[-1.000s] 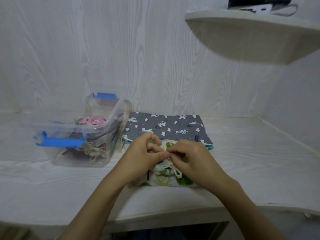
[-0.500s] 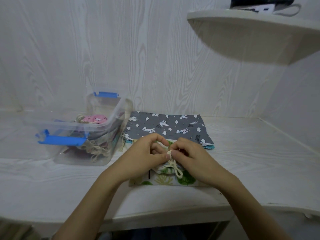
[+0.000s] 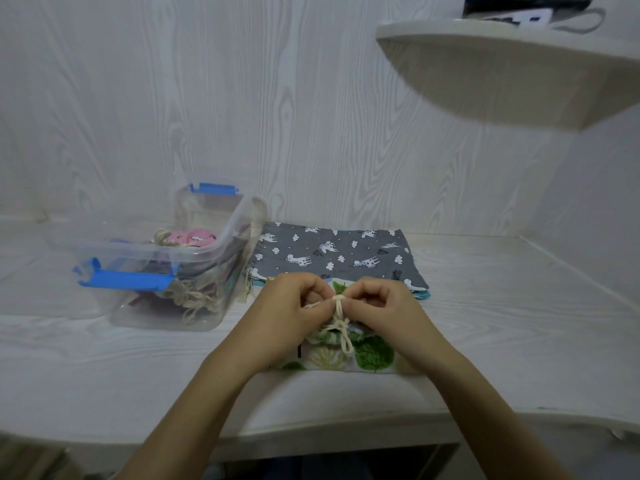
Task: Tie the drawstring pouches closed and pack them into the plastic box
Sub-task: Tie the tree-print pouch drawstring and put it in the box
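Pouch [image 3: 372,355] lies beneath left hand [image 3: 287,317] and right hand [image 3: 388,313], apparently pinching drawstring [image 3: 341,327].

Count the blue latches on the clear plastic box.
2: near latch at the front end of the plastic box, far latch at its back end. None seems hidden.

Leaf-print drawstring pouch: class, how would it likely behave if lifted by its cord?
Probably floppy: the leaf-print pouch is thin cloth, puckered at its neck. Likely light, as it lies nearly flat on the desk. It would probably sag from the cord, not roll.
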{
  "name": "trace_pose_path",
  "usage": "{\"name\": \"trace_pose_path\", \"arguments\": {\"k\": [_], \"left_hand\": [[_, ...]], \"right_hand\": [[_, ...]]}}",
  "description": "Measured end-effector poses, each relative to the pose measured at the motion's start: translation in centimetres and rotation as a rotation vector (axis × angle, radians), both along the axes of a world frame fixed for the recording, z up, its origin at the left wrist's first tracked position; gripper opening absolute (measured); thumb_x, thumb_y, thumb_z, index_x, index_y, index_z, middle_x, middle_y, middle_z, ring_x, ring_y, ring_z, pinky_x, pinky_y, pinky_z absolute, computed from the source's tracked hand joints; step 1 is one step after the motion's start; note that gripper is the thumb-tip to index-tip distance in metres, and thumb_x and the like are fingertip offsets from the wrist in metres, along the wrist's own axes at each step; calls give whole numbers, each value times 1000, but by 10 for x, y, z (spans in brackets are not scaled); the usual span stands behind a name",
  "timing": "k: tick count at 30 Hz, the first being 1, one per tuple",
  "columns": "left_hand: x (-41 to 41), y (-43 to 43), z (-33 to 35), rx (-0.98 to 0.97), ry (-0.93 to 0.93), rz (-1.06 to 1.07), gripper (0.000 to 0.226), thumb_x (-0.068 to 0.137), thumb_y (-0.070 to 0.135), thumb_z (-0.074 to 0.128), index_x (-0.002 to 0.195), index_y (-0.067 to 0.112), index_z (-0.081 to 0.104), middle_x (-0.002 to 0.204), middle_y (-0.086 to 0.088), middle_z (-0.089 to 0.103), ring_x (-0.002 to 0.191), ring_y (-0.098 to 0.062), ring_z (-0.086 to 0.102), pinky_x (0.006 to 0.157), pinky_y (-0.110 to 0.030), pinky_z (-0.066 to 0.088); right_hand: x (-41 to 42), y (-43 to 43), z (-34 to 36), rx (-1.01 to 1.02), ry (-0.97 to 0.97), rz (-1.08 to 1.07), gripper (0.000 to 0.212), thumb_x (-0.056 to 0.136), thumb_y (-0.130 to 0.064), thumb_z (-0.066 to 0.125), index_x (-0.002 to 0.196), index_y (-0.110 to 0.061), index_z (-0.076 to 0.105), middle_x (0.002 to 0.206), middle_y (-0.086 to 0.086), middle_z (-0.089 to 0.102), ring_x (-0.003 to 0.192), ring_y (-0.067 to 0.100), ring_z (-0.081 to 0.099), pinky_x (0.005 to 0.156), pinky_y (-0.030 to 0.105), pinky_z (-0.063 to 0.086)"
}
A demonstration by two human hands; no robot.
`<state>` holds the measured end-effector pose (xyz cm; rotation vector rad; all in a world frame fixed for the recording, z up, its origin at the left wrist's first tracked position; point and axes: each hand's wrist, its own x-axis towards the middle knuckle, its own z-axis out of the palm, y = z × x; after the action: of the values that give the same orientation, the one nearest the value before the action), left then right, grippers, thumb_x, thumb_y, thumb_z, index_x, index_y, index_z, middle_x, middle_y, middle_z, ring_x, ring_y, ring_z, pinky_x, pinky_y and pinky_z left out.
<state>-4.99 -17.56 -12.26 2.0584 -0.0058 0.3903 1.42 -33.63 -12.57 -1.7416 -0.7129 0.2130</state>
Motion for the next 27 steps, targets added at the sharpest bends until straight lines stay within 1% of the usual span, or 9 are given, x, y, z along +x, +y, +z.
{"name": "trace_pose_path", "arguments": {"k": [3,6,9,13,18,20,23,25,27], "left_hand": [[1,-1,1,-50,30,-4,13,84,15,69,71,20,67,58,8,60,55,-8,53,56,-26,46],[3,-2,1,-101,46,-2,11,84,14,68,73,16,68,62,0,62,57,-11,54,57,-27,46],[2,1,0,-170,52,-6,7,83,14,71,76,12,70,62,-1,63,58,-11,52,57,-26,42],[0,5,-1,-166,79,-10,4,78,13,76,81,14,74,67,-5,70,61,-9,58,61,-25,47],[-5,21,-1,-57,19,154,8,78,10,76,76,17,74,65,-3,68,56,-7,55,58,-19,46],[-6,19,-1,-12,-24,162,9,79,11,75,75,19,74,63,1,66,54,-5,53,55,-15,43],[-4,14,1,45,-76,220,9,80,14,74,75,21,72,65,7,64,57,-3,54,55,-15,42],[-6,10,3,152,-118,284,8,80,20,74,80,26,68,77,10,63,73,-5,56,65,-20,43],[-13,7,8,235,-195,358,7,82,29,69,80,26,62,80,10,58,74,-7,51,66,-25,40]], "right_hand": [[-5,3,-4,11,-242,-161,15,77,-14,78,81,-18,64,71,-5,60,59,9,49,56,22,42],[-5,3,-8,-38,-478,-194,7,79,-19,78,79,-22,72,76,-3,63,65,17,55,61,29,47],[-3,-2,-9,-24,-443,-132,6,81,-26,75,85,-23,77,77,1,65,66,20,57,62,34,48],[2,-6,-6,-136,-433,-93,3,83,-26,75,81,-24,76,76,0,65,67,17,55,61,28,45],[23,-35,6,-196,-371,-137,12,84,-19,73,74,-26,72,70,-16,65,62,-1,53,62,20,38],[22,-41,11,-236,-341,-78,9,77,-35,75,86,-32,71,84,-18,68,74,-4,57,69,21,43],[16,-28,8,-491,-395,107,52,73,-45,75,121,-49,55,125,-27,51,116,-7,46,95,21,42],[16,-14,5,-482,-556,100,36,79,-44,73,113,-38,63,118,-20,58,112,-2,51,97,29,44],[21,-2,13,-356,-525,7,16,86,-37,69,98,-28,68,94,-12,68,88,5,61,80,35,51]]}}
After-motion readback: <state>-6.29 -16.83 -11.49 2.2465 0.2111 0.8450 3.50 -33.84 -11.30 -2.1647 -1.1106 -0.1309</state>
